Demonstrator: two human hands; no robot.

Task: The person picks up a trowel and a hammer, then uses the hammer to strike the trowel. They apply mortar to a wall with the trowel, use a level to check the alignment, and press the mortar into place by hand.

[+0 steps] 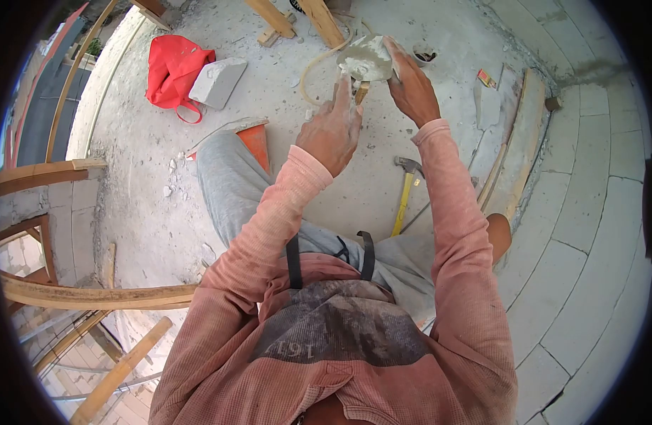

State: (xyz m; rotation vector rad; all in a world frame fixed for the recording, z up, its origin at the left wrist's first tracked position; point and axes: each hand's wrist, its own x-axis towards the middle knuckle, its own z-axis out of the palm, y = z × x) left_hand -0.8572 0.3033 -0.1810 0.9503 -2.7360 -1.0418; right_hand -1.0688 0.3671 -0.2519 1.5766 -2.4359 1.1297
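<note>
My left hand point(332, 134) is dusted with grey and closed on the wooden handle point(361, 93) of a trowel. Wet grey mortar point(367, 58) covers the trowel's blade, which is held out ahead of me over the floor. On the blade's right side my right hand point(412, 88) touches the mortar's edge with its fingers stretched out and close together. Its palm side is hidden, and nothing else shows in it.
A hammer with a yellow handle point(402, 202) lies by my right knee. Further left are a red bag point(171, 69), a block piece point(218, 81) and an orange object point(255, 145). Wooden posts point(322, 23) stand ahead. A block wall point(574, 212) rises on the right.
</note>
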